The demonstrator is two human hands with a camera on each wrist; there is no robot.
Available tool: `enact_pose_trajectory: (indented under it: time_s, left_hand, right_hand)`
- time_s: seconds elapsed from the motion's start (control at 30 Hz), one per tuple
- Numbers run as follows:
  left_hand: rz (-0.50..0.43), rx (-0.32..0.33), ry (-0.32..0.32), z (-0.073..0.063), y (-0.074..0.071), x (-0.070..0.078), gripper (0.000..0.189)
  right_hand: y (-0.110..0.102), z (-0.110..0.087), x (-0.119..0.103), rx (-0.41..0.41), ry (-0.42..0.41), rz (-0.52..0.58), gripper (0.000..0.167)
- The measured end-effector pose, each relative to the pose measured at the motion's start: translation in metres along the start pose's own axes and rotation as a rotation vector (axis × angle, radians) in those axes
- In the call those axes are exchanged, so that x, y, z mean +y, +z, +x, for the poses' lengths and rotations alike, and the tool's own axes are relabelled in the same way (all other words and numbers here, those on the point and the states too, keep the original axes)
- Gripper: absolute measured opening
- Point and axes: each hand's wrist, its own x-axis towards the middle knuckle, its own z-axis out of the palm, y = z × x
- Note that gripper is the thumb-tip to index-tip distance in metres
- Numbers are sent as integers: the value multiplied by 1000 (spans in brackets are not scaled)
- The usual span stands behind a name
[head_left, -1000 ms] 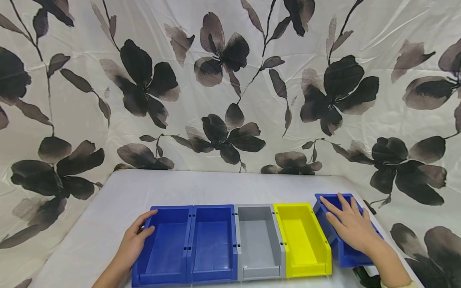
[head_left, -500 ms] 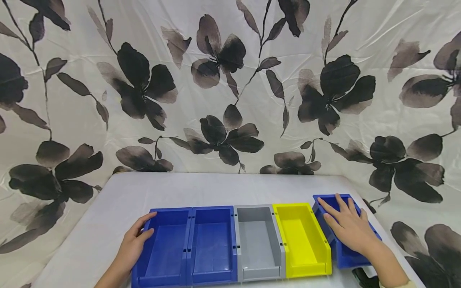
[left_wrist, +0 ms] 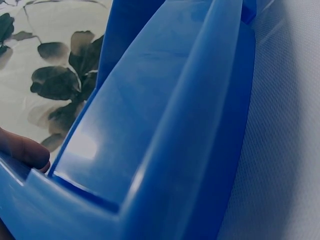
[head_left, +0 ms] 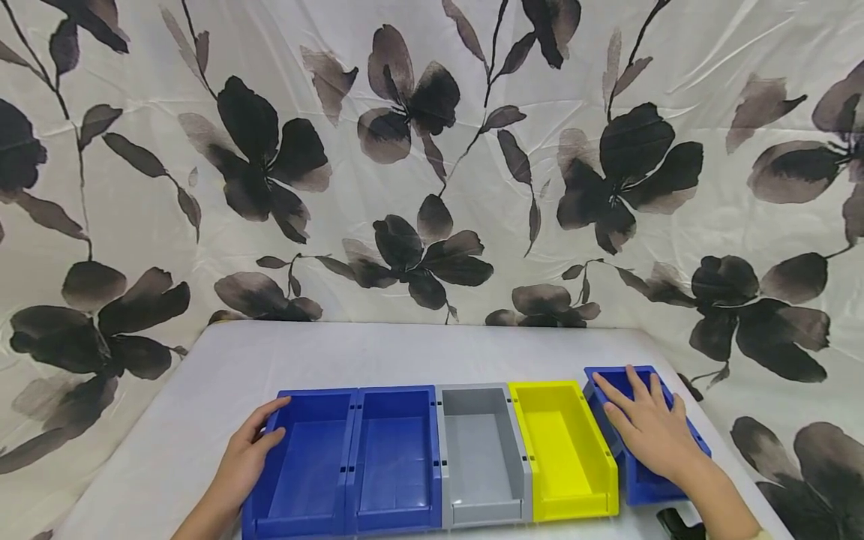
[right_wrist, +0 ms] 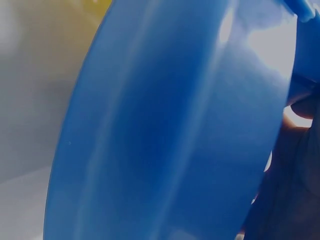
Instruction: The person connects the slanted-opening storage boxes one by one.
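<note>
In the head view, two blue bins, a grey bin (head_left: 481, 514) and a yellow bin (head_left: 563, 442) stand side by side in a row. My left hand (head_left: 244, 457) lies along the outer side of the leftmost blue bin (head_left: 300, 465), with its index fingertip at the far corner and the thumb at the rim. The second blue bin (head_left: 397, 457) adjoins it. At the right, my right hand (head_left: 658, 435) rests with spread fingers over a separate blue bin (head_left: 651, 491), angled beside the yellow one. Blue plastic fills much of both wrist views; a left fingertip (left_wrist: 30, 152) shows at an edge.
White cloth (head_left: 418, 352) covers the table, and a floral curtain (head_left: 513, 187) hangs behind and at both sides. A dark object (head_left: 678, 525) lies beside the right forearm at the front.
The separate blue bin under my right hand has shifted slightly left, narrowing its gap to the yellow bin. My left hand stays at the leftmost bin; the head view has moved a little.
</note>
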Motion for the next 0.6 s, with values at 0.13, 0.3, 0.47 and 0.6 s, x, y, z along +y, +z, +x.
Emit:
enact_pose_trajectory:
  time_s: [0.13,0.3,0.47,0.6]
  left_hand:
    - [-6,3,6,1,1,-1,48]
    - [-9,6,9,2,1,-1,47]
    - [-9,6,6,0,1,-1,47]
    - [-17,-5,2,0,0,0,47]
  right_hand:
    - [0,0,0,-7,-1,-3,58]
    - [1,-2,0,-20,5,10,58]
    - [7,-2,1,-14,4,9,58]
    - [18,-2,4,-15,0,8,57]
